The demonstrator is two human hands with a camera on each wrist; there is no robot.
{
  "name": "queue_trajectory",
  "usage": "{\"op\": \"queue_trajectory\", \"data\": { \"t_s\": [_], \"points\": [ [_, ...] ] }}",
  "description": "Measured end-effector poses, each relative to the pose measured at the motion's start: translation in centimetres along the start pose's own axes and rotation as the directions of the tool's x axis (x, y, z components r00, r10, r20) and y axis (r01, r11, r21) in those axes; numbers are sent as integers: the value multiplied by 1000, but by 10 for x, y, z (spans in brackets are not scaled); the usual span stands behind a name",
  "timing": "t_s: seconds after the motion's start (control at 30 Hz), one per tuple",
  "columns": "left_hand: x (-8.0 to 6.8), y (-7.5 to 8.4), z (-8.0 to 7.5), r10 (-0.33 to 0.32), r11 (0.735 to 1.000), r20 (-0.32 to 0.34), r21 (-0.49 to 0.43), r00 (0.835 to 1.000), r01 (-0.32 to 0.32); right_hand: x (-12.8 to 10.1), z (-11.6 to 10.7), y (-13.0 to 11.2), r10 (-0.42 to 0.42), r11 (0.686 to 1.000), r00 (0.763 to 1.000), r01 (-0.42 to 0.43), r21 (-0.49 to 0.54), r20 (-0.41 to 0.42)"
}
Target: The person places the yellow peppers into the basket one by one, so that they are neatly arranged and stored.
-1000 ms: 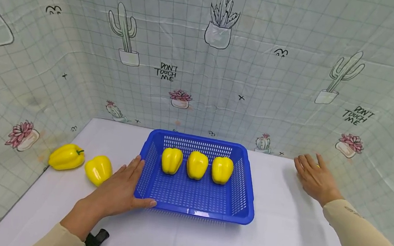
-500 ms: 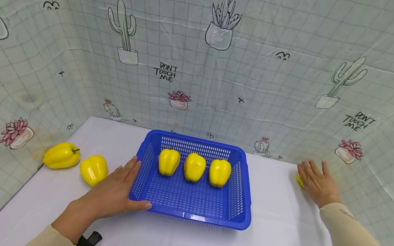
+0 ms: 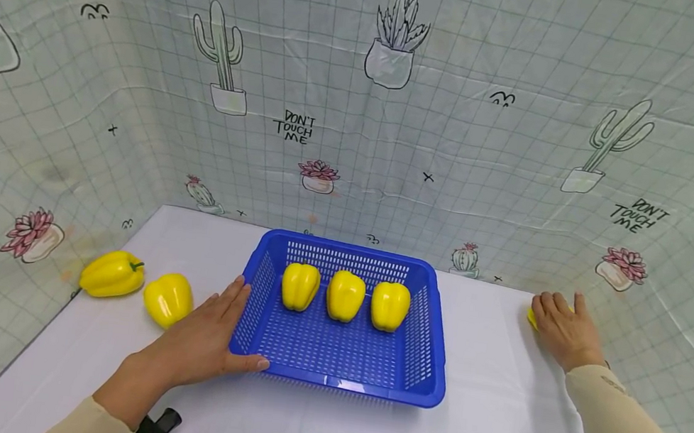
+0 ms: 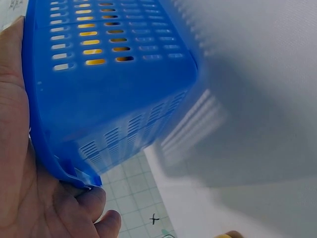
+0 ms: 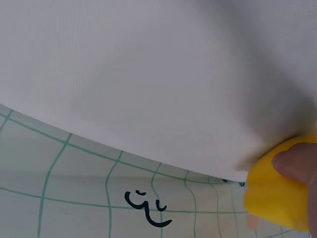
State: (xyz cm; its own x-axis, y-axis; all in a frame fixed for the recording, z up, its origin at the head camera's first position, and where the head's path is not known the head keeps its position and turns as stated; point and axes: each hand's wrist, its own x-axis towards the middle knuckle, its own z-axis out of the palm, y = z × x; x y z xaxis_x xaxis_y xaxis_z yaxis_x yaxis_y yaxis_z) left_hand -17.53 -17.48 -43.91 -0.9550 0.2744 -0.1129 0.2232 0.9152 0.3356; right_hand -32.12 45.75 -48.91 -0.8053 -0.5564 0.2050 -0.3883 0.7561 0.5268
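A blue slotted basket (image 3: 340, 385) stands mid-table with three yellow peppers (image 3: 345, 295) in a row at its back. My left hand (image 3: 211, 333) rests on its front-left corner, fingers straight along the left wall and thumb along the front rim; the left wrist view shows the palm (image 4: 20, 173) flat on the basket wall (image 4: 109, 89). At the table's right edge my right hand (image 3: 566, 327) covers a yellow pepper (image 3: 531, 316). In the right wrist view, fingertips (image 5: 297, 163) curl onto that pepper (image 5: 275, 198).
Two more yellow peppers (image 3: 112, 274) (image 3: 168, 298) lie at the table's left edge, left of the basket. A cactus-print curtain (image 3: 356, 139) walls in the back and both sides. White tabletop (image 3: 491, 419) shows in front of the basket.
My right hand has moved right and down onto the pepper by the right curtain. The left hand has stayed on the basket corner.
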Motion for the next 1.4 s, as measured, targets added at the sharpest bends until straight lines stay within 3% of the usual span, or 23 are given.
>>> {"op": "queue_trajectory", "data": {
  "t_s": [0.13, 0.23, 0.37, 0.67, 0.9, 1.17, 1.4],
  "points": [
    [0, 0, 1, -2, 1000, 2, -2, 1000, 2, 2, 4, -4, 21, 998, 993, -14, 56, -118],
    [0, -1, 1, -8, 1000, 6, -1, 1000, 8, 5, 8, -8, 20, 994, 988, -3, 113, -154],
    [0, -1, 1, -11, 1000, 10, -1, 1000, 12, 8, 8, -17, 33, 989, 988, -11, 144, -154],
    [0, 0, 0, -20, 1000, 26, -10, 999, 20, 12, -3, -37, 139, 983, 983, -122, 140, -119],
    [0, 1, -1, -13, 1000, 30, -19, 999, 14, 26, -20, -63, 228, 957, 963, -195, 217, -141],
    [2, 0, -1, -13, 1000, 26, -19, 1000, 14, 35, -41, -97, 251, 944, 961, -217, 248, -115],
    [2, 3, 0, -30, 999, 32, -20, 999, 31, 33, -45, -115, 254, 942, 950, -200, 271, -183]
  ]
}}
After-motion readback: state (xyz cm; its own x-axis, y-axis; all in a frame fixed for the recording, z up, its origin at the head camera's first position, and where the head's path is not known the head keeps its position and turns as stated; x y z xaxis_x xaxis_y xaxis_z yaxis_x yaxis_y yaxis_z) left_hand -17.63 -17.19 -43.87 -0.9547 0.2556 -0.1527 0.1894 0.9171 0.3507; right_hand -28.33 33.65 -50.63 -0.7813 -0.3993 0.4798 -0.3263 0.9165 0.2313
